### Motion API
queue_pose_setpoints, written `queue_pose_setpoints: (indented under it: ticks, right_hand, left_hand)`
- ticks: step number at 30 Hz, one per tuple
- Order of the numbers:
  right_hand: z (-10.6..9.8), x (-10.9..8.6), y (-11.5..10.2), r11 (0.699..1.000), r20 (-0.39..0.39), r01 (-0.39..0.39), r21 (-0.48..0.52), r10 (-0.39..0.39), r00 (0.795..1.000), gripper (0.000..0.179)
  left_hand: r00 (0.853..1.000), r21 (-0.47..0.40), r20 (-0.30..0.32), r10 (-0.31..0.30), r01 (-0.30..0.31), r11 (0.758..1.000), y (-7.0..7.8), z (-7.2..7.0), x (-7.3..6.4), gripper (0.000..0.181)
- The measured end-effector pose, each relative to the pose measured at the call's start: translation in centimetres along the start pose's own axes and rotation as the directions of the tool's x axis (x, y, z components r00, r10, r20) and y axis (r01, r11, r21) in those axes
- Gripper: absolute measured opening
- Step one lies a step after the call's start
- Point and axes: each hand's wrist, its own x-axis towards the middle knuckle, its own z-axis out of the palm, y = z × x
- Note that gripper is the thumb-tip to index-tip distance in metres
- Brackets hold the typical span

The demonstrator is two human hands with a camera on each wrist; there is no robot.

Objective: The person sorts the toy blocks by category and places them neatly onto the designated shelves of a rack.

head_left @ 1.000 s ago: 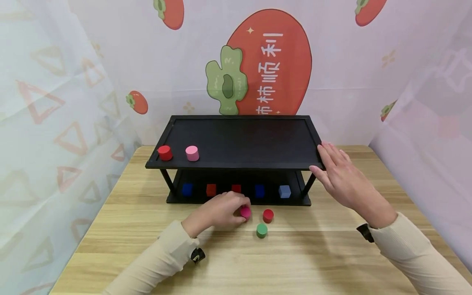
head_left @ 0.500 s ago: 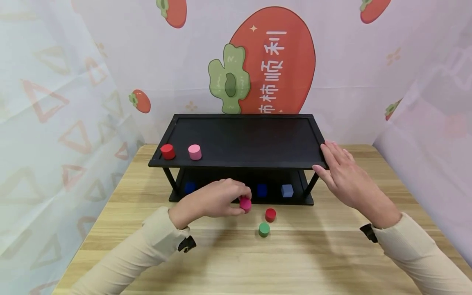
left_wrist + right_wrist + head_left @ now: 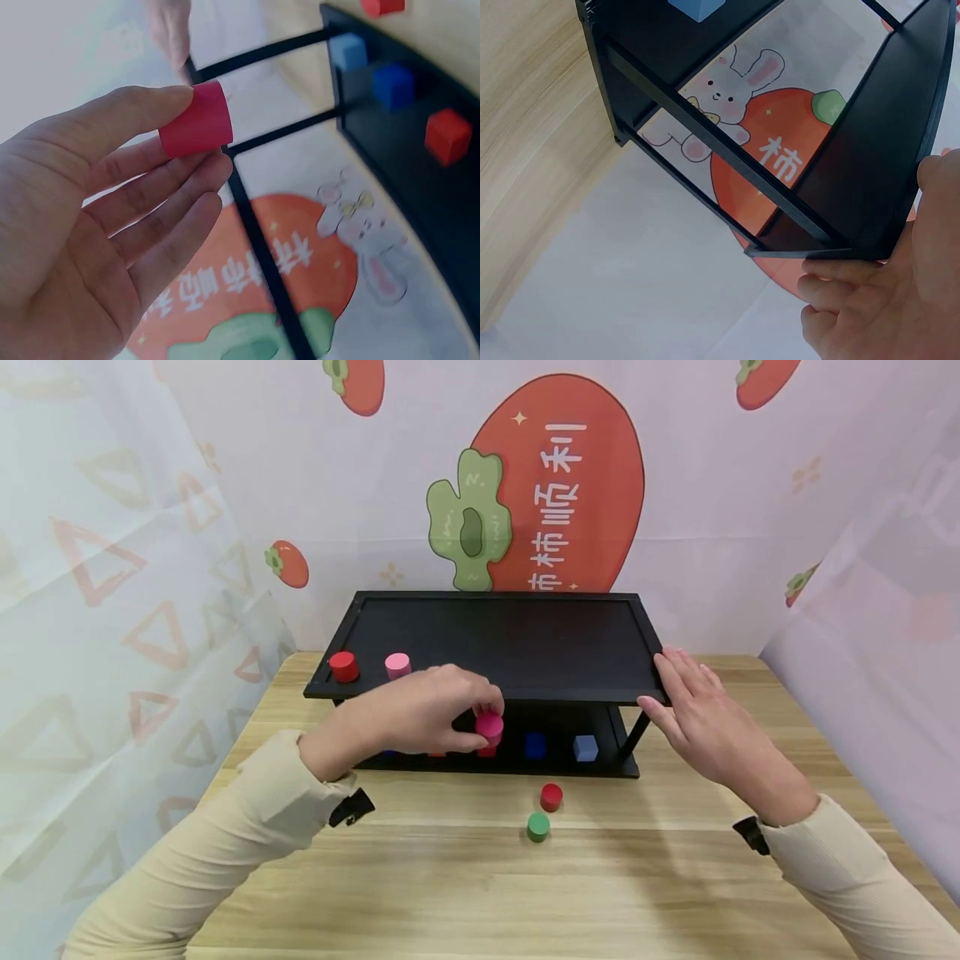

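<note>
My left hand (image 3: 423,710) pinches a magenta cylinder block (image 3: 490,727) between thumb and fingers, raised in front of the black two-tier shelf (image 3: 525,643), around the height of its upper board's front edge. The left wrist view shows the block's curved side (image 3: 196,124) under the thumb, the other fingers loosely spread below. On the upper board, a red cylinder (image 3: 344,667) stands at the left front corner, and a light pink cylinder (image 3: 398,665) beside it is partly covered by my hand. My right hand (image 3: 697,727) rests against the shelf's right end, fingers extended along the edge.
On the wooden table (image 3: 480,877) before the shelf lie a red cylinder (image 3: 551,797) and a green cylinder (image 3: 537,827). The lower tier holds a row of cubes, including a dark blue cube (image 3: 535,746) and a light blue cube (image 3: 586,748); those further left are partly hidden.
My left hand has lifted the magenta cylinder off the table, up and slightly left toward the upper board. My right hand keeps its place at the shelf's end.
</note>
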Motion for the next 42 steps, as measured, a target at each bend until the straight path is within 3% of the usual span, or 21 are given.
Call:
queue_pose_setpoints:
  ticks: [7, 13, 27, 42]
  right_hand:
    - [0.1, 0.0, 0.1, 1.000, -0.007, 0.005, 0.004, -0.005, 1.000, 0.071]
    - [0.1, -0.2, 0.1, 1.000, 0.002, -0.005, 0.005, 0.005, 1.000, 0.071]
    - [-0.1, -0.1, -0.1, 0.998, 0.068, -0.056, 0.014, 0.055, 0.996, 0.075]
    - [-0.1, 0.0, -0.2, 0.999, 0.061, -0.050, 0.015, 0.049, 0.997, 0.075]
  left_hand:
    - [0.995, 0.023, -0.022, -0.096, 0.096, 0.995, -1.5, -3.1, 0.1, 0.018]
    - [0.989, 0.003, -0.037, -0.145, 0.146, 0.989, -3.4, -4.3, 0.8, 0.018]
    - [0.965, 0.000, 0.026, -0.260, 0.260, 0.966, -5.0, -4.4, 1.8, 0.018]
    - [0.955, 0.064, 0.054, -0.292, 0.289, 0.955, -5.5, -3.9, 1.4, 0.023]
